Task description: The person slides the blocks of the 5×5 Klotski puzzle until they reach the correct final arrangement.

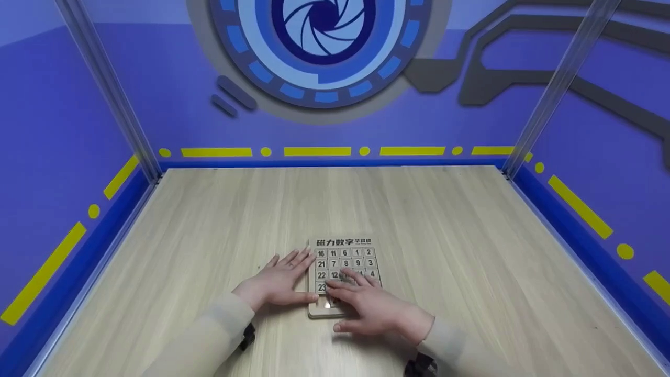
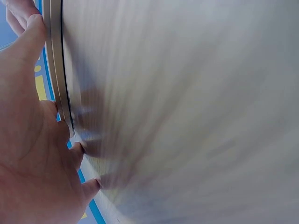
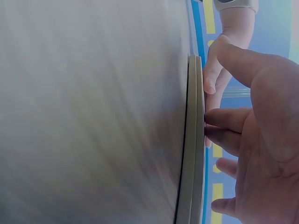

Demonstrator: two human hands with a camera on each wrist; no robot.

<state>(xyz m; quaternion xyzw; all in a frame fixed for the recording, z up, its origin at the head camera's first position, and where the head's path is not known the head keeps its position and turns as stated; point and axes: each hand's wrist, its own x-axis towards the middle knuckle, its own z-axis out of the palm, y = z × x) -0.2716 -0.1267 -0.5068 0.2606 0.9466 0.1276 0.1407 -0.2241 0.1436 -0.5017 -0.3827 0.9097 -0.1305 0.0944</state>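
A wooden sliding number puzzle (image 1: 345,256) lies flat on the table, its numbered tiles set in a frame with printed characters along the far edge. My left hand (image 1: 282,280) rests at the puzzle's left side, fingers spread, with the thumb at the near left of the frame. Over the lower right tiles is my right hand (image 1: 374,306), its fingertips touching the tiles and covering several of them. A gap without a tile shows at the near left corner. In the right wrist view the puzzle's edge (image 3: 192,140) is seen side-on, with two right fingertips on its face.
The pale wood-grain table (image 1: 335,204) spreads around the puzzle. Blue-purple panels with yellow marks (image 1: 317,151) wall it in at the back and both sides, with metal posts (image 1: 112,94) at the back corners.
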